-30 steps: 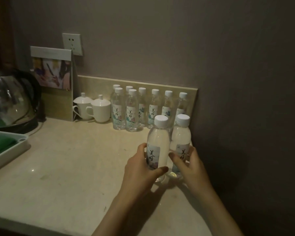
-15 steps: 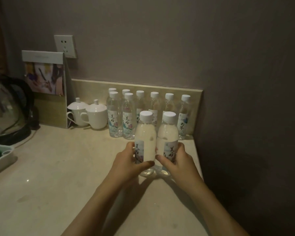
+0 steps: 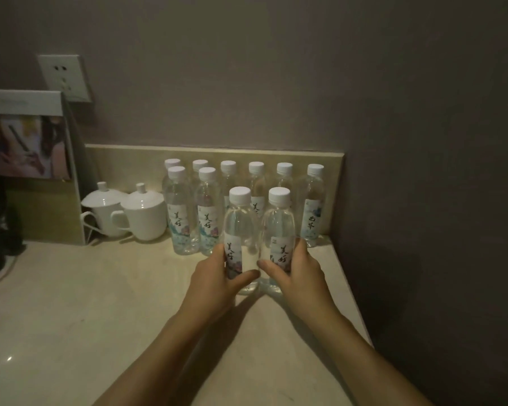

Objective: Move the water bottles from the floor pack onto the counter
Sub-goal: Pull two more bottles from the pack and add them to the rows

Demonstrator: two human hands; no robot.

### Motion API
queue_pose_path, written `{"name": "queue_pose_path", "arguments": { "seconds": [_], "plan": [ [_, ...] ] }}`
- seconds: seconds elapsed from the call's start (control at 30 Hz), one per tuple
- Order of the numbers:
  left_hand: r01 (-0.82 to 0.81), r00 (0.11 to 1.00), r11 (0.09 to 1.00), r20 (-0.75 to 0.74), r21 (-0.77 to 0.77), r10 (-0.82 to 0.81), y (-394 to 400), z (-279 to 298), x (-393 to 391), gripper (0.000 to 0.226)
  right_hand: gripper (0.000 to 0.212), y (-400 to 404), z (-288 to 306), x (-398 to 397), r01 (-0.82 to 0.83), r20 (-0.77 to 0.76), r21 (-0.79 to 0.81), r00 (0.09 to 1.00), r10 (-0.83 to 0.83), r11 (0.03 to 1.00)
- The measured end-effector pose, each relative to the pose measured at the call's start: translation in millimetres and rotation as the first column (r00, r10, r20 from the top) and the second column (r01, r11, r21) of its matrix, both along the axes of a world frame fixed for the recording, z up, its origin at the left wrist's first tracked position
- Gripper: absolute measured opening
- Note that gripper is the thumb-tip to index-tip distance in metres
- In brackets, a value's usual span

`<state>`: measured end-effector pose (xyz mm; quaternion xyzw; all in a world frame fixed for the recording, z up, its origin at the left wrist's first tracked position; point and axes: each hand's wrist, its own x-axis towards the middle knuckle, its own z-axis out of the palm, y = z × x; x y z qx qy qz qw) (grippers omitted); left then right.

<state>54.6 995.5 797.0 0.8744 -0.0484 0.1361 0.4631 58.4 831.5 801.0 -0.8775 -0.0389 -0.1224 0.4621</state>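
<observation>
While both bottles stand upright, touching, on the counter (image 3: 71, 317) near its right edge, I have my left hand (image 3: 214, 284) wrapped around the left bottle (image 3: 241, 230) and my right hand (image 3: 298, 275) around the right bottle (image 3: 279, 230). Eight more bottles (image 3: 207, 212) stand behind; two lidded cups (image 3: 143, 213) sit further left.

You're probably standing at a hotel room's refreshment counter (image 3: 85, 303), though the light is dim. At ten o'clock sit two lidded white cups (image 3: 129, 213) beside a standing brochure (image 3: 27, 145) under a wall socket (image 3: 63, 77); at twelve, rows of small matching water bottles (image 3: 241, 200) line the backsplash (image 3: 129, 162).
</observation>
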Motion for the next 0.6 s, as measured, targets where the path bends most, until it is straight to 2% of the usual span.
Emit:
{"name": "queue_pose_path", "arguments": {
  "seconds": [0.1,0.23,0.3,0.37,0.43,0.6],
  "plan": [
    [-0.031,0.998,0.999,0.056,0.011,0.031,1.0,1.6,4.7,0.039,0.058,14.3,3.3,-0.2,0.097,0.028,-0.057,0.995,-0.095,0.994],
    [-0.007,0.998,0.999,0.070,0.050,0.003,4.8,2.8,2.6,0.042,0.070,16.5,0.1,-2.4,0.081,-0.041,-0.024,0.996,-0.082,0.996],
    [-0.009,0.999,0.998,0.039,0.058,0.007,7.6,0.3,2.8,0.048,0.078,11.2,-1.3,-3.6,0.088,-0.068,-0.172,0.993,-0.100,0.981],
    [-0.058,0.998,0.996,-0.010,0.061,0.058,8.8,-1.2,5.4,0.050,0.071,8.8,-2.7,-5.4,0.125,-0.054,-0.303,0.987,-0.148,0.945],
    [-0.086,0.996,0.993,-0.032,0.076,0.089,7.9,-2.3,8.8,0.044,0.060,9.7,-3.9,-4.5,0.141,-0.050,-0.333,0.985,-0.167,0.932],
    [-0.136,0.989,0.972,0.082,0.190,0.122,6.3,-6.6,15.7,0.044,0.057,17.7,6.2,8.5,0.159,-0.056,-0.430,0.978,-0.202,0.889]
  ]
}}
